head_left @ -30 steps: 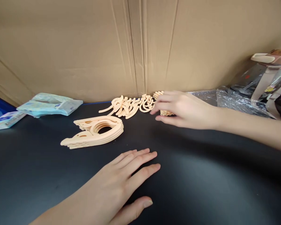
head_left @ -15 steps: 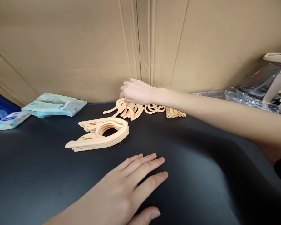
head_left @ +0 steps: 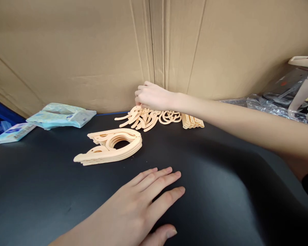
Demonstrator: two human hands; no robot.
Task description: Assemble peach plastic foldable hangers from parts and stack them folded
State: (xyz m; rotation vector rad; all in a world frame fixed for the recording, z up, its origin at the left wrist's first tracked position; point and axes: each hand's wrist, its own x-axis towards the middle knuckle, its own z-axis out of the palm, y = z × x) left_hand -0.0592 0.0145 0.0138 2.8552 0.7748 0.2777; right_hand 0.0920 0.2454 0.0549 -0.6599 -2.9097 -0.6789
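My left hand [head_left: 137, 205] lies flat on the black tabletop in front, fingers spread, holding nothing. Beyond its fingertips sits a neat stack of cream plastic folding hangers [head_left: 123, 153], folded up with their curved arms forming a ring shape. My right hand [head_left: 154, 95] reaches across to the back, its fingers curled together down at a loose pile of cream curved hanger pieces [head_left: 140, 119]. Whatever the fingertips grip is hidden behind the hand. Just right of that pile are cream hook-shaped pieces [head_left: 168, 118] and a bundle of straight slats [head_left: 192, 121], partly under my right forearm.
A tall cardboard wall [head_left: 92, 61] stands along the back of the black table [head_left: 36, 184]. At the left lie a light-blue soft packet [head_left: 59, 116] and a small flat packet [head_left: 15, 132]. Clear plastic wrap [head_left: 264, 106] and bagged items are heaped at the right.
My right hand has moved slightly right and up, uncovering more of the curved pieces, some of which have shifted. My left hand rests as before.
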